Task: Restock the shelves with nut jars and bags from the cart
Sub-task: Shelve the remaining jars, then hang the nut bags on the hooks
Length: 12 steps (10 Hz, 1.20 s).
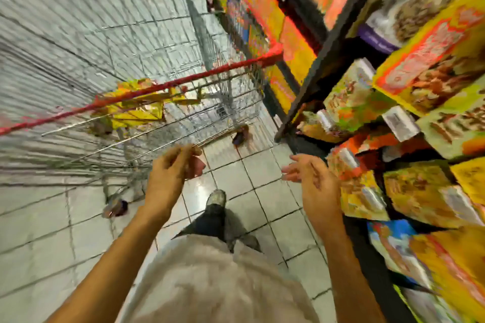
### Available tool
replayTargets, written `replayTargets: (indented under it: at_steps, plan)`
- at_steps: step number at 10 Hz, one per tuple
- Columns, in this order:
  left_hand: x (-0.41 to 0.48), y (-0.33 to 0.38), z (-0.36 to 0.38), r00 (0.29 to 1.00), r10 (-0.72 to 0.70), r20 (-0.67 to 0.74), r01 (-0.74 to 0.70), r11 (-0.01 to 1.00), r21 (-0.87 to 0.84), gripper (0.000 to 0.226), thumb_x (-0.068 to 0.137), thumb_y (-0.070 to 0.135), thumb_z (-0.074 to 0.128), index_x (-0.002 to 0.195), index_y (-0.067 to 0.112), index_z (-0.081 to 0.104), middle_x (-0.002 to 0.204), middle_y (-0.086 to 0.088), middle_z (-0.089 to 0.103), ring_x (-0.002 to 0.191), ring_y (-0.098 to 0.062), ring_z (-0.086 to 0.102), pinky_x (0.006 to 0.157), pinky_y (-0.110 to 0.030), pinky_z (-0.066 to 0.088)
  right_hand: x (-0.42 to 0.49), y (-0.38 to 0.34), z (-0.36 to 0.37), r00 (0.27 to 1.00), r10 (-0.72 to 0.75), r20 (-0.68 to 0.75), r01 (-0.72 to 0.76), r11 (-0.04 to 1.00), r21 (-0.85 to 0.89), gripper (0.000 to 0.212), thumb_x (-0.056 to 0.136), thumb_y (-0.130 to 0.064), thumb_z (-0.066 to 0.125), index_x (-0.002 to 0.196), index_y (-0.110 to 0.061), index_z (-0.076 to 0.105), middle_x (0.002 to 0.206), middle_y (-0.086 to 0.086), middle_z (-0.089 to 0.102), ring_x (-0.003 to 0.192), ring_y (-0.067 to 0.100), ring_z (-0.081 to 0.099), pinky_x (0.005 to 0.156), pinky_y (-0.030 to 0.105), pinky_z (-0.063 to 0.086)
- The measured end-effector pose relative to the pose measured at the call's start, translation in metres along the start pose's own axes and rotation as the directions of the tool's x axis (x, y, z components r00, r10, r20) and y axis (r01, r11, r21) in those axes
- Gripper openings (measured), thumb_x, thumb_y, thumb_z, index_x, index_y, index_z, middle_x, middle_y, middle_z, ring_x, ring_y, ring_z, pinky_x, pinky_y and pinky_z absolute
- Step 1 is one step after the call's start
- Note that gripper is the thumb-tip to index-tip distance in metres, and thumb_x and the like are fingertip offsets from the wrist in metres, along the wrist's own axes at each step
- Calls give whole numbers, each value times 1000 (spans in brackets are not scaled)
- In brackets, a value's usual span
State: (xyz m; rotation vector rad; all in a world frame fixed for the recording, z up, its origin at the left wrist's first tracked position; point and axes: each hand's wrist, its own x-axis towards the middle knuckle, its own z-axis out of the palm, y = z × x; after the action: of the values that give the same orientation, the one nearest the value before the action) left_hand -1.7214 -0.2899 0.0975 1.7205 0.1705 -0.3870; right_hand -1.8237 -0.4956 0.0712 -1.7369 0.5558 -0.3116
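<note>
Head view, heavily blurred. Cart (183, 81): wire, red-rimmed, parked just beside the shelves (328, 47), probably so stock passes across in one reach. Contents: yellow bags (136, 105), low in the basket, not yet shelved. Left hand (170, 170): at the cart's near edge, fingers bent; whether they grasp anything cannot be told. Right hand (312, 176): between cart and shelves, fingers loose, holding nothing, likely free to receive. Shelves faced with yellow packs (420, 191); no jars discernible.
</note>
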Motion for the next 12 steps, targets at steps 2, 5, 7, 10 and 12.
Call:
replayTargets:
  at_steps: [2, 5, 7, 10, 12]
  plan:
    - [20, -10, -64, 973, -58, -225, 24, 988, -151, 28, 98, 11, 44, 76, 13, 61, 52, 5, 62, 47, -2, 55, 51, -10, 45, 46, -22, 91, 957, -35, 290, 48, 998, -37, 20, 93, -32, 43, 86, -33, 62, 74, -12, 71, 69, 7, 67, 71, 26, 56]
    - [137, 23, -174, 962, -37, -271, -34, 967, -253, 28, 97, 5, 42, 77, 10, 61, 52, 6, 62, 46, -3, 55, 49, -11, 45, 146, -89, 263, 871, -121, 475, 118, 992, 35, 23, 92, -31, 41, 84, -30, 62, 68, -13, 70, 68, 5, 67, 72, 29, 55]
    - [265, 58, -254, 973, -149, -178, 80, 935, -345, 30, 98, 8, 40, 75, 8, 59, 48, 2, 61, 43, -6, 56, 46, -15, 46, 255, -122, 382, 819, -13, 574, 125, 980, -157, 20, 97, -19, 45, 83, -24, 59, 69, -11, 64, 66, 1, 63, 68, 18, 50]
    - [466, -85, -272, 692, -721, -38, 647, 644, -408, 36, 100, 11, 29, 67, 12, 42, 32, 4, 46, 27, -2, 44, 30, -12, 33, 428, 54, 527, 667, 622, 409, -163, 658, -736, 33, 98, -13, 38, 117, 8, 54, 119, 30, 58, 111, 42, 56, 96, 47, 47]
    - [514, -192, -265, 634, -767, -98, 683, 615, -393, 30, 98, 16, 39, 71, 16, 53, 44, 8, 58, 46, -7, 54, 51, -22, 41, 474, 157, 592, 784, 329, 527, 279, 571, -772, 16, 91, -19, 51, 87, -5, 57, 101, 21, 56, 96, 30, 55, 79, 34, 44]
